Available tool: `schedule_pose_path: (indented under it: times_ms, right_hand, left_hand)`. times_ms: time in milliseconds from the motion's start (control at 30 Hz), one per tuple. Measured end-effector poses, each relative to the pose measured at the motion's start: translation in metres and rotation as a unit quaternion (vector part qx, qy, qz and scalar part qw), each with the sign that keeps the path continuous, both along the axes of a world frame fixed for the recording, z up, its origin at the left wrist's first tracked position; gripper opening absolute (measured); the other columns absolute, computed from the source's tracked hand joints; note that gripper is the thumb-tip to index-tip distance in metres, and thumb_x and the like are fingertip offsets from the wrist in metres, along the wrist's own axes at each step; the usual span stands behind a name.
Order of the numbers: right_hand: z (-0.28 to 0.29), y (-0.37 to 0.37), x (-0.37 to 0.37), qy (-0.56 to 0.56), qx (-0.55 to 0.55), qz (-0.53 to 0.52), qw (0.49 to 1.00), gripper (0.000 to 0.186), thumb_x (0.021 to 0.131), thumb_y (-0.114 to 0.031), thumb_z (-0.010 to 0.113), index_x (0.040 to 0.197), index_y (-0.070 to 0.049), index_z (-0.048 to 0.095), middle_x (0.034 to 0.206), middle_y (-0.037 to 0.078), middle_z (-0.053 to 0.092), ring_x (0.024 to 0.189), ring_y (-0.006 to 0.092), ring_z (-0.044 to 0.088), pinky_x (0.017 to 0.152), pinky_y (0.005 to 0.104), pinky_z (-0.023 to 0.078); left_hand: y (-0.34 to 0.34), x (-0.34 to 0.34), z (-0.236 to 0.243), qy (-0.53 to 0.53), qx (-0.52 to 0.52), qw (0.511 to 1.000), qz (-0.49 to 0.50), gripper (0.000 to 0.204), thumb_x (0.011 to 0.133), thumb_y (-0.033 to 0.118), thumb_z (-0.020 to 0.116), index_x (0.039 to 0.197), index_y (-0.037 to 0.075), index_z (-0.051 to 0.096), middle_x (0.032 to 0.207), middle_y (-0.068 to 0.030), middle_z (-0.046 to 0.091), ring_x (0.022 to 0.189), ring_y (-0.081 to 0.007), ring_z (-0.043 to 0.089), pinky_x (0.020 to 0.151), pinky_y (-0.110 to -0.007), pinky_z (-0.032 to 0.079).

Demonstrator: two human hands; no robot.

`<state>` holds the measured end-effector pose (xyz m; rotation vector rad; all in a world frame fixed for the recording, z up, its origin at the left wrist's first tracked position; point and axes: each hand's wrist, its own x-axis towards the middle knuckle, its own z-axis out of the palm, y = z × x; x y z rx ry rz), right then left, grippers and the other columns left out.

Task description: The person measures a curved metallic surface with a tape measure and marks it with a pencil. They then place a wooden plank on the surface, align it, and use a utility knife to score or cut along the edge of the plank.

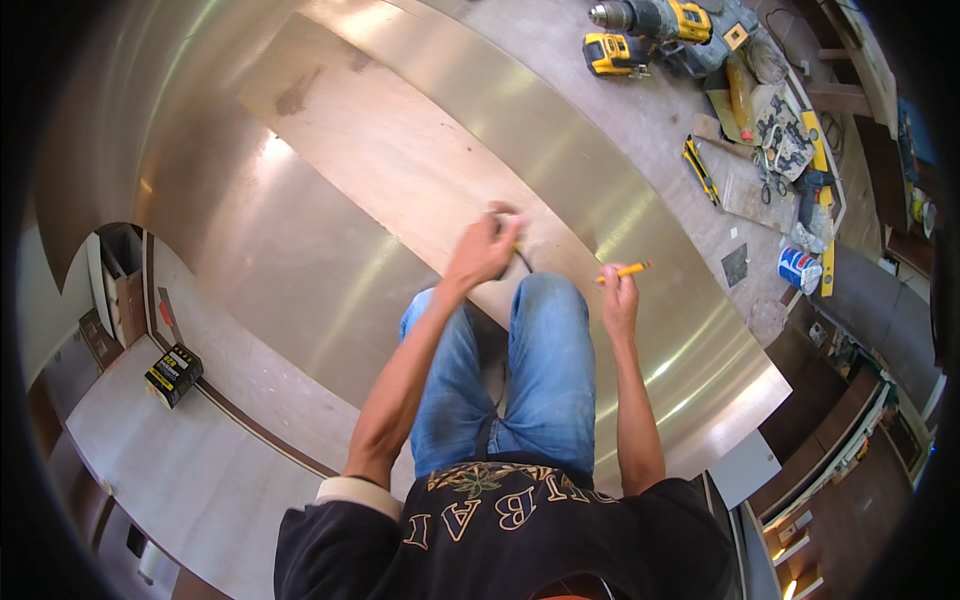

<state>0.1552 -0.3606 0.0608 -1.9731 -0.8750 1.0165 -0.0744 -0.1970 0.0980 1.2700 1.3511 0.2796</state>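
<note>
My right hand (620, 300) pinches a yellow pencil (632, 269) above a shiny brushed-metal sheet (330, 260). In front of my knees, my left hand (482, 248) is closed and partly smeared by motion. A small yellow and dark bit shows beside its fingers, but I cannot make out what it is. Beneath that hand lies a long, pale wooden board (380, 130), set diagonally across the metal sheet, with brown stains at its far end. My knees, in blue jeans (550, 340), are over the board's near end.
At the far right are a yellow-and-black power drill (665, 20), a battery (612, 55), a yellow utility knife (700, 170), scissors (770, 175), a yellow level (818, 150) and a blue-and-white can (799, 270). A black-and-yellow tin (173, 375) stands at the left on a pale panel (180, 450).
</note>
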Motion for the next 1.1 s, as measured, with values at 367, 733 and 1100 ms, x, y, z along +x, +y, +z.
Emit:
schedule_pose_path:
  times_ms: [367, 733, 1100]
  right_hand:
    - [0.074, 0.065, -0.186, -0.019, -0.022, 0.351, 0.936, 0.03, 0.095, -0.029, 0.057, 0.113, -0.006, 0.059, 0.089, 0.019, 0.067, 0.085, 0.0384, 0.065, 0.074, 0.0465, 0.05]
    - [0.11, -0.047, -0.296, -0.025, 0.065, 0.468, 0.881, 0.032, 0.092, -0.025, 0.062, 0.115, -0.003, 0.059, 0.09, 0.017, 0.068, 0.085, 0.0368, 0.066, 0.075, 0.0461, 0.052]
    - [0.126, -0.103, -0.283, -0.089, 0.134, 0.37, 0.915, 0.033, 0.09, -0.026, 0.065, 0.115, -0.005, 0.06, 0.081, 0.015, 0.068, 0.076, 0.0348, 0.066, 0.067, 0.0442, 0.051]
  left_hand:
    - [-0.244, -0.405, -0.025, 0.434, -0.047, 0.869, 0.235, 0.063, 0.093, 0.054, 0.054, 0.123, -0.001, 0.056, 0.115, -0.0292, 0.064, 0.111, -0.0438, 0.061, 0.094, -0.047, 0.047]
    - [-0.486, -0.492, -0.103, 0.51, -0.126, 0.798, 0.295, 0.063, 0.09, 0.036, 0.062, 0.138, -0.001, 0.044, 0.128, -0.0277, 0.057, 0.12, -0.0425, 0.055, 0.1, -0.054, 0.043]
    - [-0.295, -0.295, 0.013, -0.125, 0.134, 0.975, 0.127, 0.034, 0.105, 0.023, 0.047, 0.125, -0.002, 0.058, 0.102, -0.0135, 0.065, 0.09, -0.0186, 0.066, 0.083, -0.031, 0.052]
